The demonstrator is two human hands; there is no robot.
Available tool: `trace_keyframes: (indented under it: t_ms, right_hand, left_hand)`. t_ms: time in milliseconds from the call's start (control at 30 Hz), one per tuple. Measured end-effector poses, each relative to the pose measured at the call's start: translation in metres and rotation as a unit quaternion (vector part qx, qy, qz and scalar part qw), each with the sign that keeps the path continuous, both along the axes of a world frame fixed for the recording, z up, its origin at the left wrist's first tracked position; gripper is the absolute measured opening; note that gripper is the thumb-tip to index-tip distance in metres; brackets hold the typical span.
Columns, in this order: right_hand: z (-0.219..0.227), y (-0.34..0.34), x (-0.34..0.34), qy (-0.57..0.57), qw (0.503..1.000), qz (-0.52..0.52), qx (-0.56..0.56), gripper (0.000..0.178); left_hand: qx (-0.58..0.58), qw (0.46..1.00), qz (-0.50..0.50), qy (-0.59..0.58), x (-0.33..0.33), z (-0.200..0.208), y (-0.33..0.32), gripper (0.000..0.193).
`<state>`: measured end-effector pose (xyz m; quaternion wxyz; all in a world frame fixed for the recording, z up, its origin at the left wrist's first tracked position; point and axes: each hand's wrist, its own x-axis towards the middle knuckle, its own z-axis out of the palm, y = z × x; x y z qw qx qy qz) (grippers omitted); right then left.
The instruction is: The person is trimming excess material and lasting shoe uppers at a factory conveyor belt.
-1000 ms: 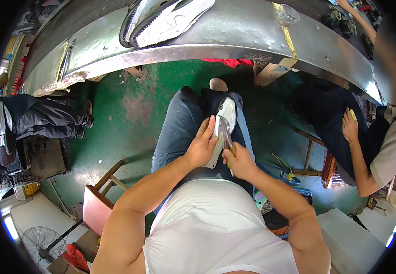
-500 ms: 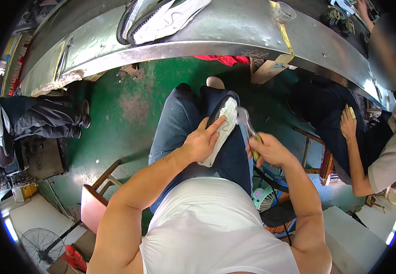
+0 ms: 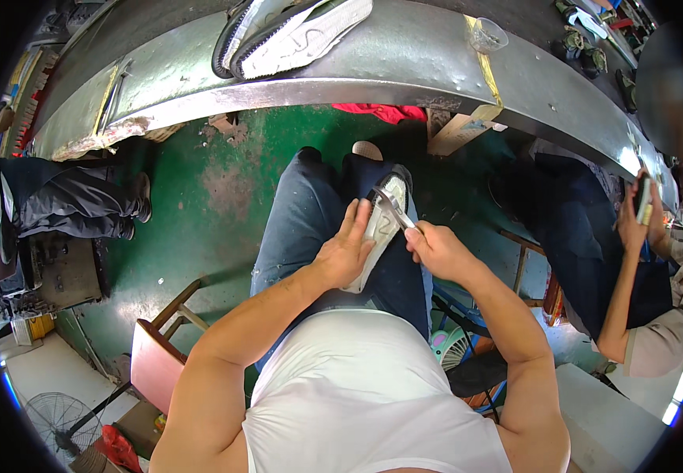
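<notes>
Across my thighs lies a shoe (image 3: 376,256) with a dark rim and a whitish face turned up, its far end pointing away from me. My left hand (image 3: 345,251) rests along its left side, fingers stretched out and lying flat, the thumb near the white face. My right hand (image 3: 439,249) is wrapped round the handle of a hammer (image 3: 391,210), whose silver metal head reaches over the far part of the shoe. Whether the head touches the shoe I cannot tell.
A metal-topped bench (image 3: 404,59) curves across ahead, bearing more shoes (image 3: 306,41) and a clear cup (image 3: 486,36). A pink-seated chair (image 3: 158,363) stands at left, a small green fan (image 3: 450,347) by my right side. Co-workers (image 3: 621,284) are on both sides.
The hammer has swung left, from beside the shoe to over its face. My left fingers have straightened and shifted to the shoe's left edge. The co-worker at right has raised a hand.
</notes>
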<state>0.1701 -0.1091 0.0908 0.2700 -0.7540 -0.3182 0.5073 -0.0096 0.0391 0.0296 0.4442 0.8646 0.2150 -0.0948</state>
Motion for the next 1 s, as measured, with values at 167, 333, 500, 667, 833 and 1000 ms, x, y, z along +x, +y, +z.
trace_keyframes:
  t_ms: [167, 333, 500, 667, 833, 1000]
  right_hand:
    - [-0.014, -0.013, -0.018, -0.241, 0.962, 0.124, 0.039, 0.038]
    - [-0.006, -0.021, -0.011, -0.214, 0.968, 0.130, 0.029, 0.041]
    - [0.019, -0.013, -0.023, -0.084, 0.994, 0.062, 0.035, 0.042]
    - [-0.008, -0.028, -0.049, -0.161, 0.977, 0.082, 0.110, 0.043]
    - [-0.004, -0.034, -0.039, -0.094, 0.991, 0.090, 0.007, 0.040]
    - [-0.042, -0.071, -0.047, 0.093, 0.975, -0.175, 0.101, 0.044]
  left_hand:
    - [-0.092, 0.989, 0.112, -0.017, 0.004, -0.005, -0.007, 0.088]
    - [-0.318, 0.947, 0.021, 0.025, -0.036, -0.002, 0.014, 0.094]
    - [-0.313, 0.949, 0.051, -0.002, -0.034, -0.004, 0.004, 0.094]
    - [-0.287, 0.956, 0.055, -0.029, -0.034, -0.009, -0.004, 0.095]
    - [-0.309, 0.949, 0.064, -0.028, -0.038, -0.015, -0.002, 0.094]
    - [0.078, 0.992, 0.066, 0.070, 0.007, 0.052, -0.025, 0.114]
